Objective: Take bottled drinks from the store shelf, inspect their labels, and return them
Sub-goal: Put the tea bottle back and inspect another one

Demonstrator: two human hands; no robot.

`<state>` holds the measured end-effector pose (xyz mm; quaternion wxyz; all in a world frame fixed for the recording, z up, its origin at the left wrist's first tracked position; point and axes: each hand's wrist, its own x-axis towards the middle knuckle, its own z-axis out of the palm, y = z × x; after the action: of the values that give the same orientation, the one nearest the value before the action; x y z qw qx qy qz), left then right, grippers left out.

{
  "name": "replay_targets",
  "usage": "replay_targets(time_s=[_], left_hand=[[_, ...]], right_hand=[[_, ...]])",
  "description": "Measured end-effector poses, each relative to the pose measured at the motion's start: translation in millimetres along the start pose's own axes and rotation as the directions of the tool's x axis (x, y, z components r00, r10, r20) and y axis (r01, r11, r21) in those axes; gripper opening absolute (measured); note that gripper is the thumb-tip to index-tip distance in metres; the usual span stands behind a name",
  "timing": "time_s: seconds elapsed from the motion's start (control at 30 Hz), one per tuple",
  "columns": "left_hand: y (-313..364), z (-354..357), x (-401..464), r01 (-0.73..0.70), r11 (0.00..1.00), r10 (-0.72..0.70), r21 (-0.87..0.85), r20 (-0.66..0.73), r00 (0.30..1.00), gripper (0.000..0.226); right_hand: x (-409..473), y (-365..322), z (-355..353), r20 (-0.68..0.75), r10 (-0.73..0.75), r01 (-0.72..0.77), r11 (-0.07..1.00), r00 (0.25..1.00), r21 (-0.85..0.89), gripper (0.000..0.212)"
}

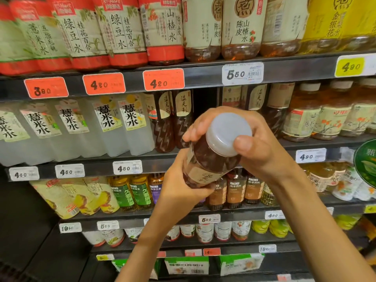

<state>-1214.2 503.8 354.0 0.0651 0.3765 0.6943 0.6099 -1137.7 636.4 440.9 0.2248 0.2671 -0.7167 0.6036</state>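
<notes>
I hold a dark brown bottled drink (209,157) with a beige label and a pale grey cap (227,133), tilted with the cap toward me, in front of the shelves. My left hand (179,184) wraps the lower body from the left. My right hand (256,139) grips around the cap and neck, thumb on the cap's edge. Matching dark bottles (173,119) stand on the second shelf behind, with a dark gap (205,98) beside them.
The store shelf (203,78) has several tiers packed with drinks: red-labelled bottles (122,31) on top, white bottles (122,127) at middle left, amber tea bottles (317,119) at right, green and brown bottles (138,192) lower. Price tags (163,79) line the rails.
</notes>
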Motion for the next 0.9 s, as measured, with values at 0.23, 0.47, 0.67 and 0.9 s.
replay_targets(time_s=[0.23,0.47,0.67,0.9], left_hand=[[13,-12,-18,0.065,0.998,-0.063,-0.004,0.228,0.972,0.06],[18,-8,-24,0.091,0.99,-0.046,-0.107,0.362,0.931,0.065],[20,-6,-21,0.113,0.961,-0.017,-0.253,0.352,0.936,0.046],[11,4,-31,0.544,0.579,-0.108,-0.607,0.604,0.789,0.071]], right_hand=[[10,2,3,-0.129,0.132,-0.081,0.936,0.983,0.342,0.062],[11,8,5,-0.254,0.236,-0.083,0.865,0.938,0.495,0.046],[12,-4,4,-0.471,0.222,-0.058,0.94,0.854,0.337,0.033],[14,5,0,-0.35,0.388,-0.117,0.795,0.853,0.595,0.041]])
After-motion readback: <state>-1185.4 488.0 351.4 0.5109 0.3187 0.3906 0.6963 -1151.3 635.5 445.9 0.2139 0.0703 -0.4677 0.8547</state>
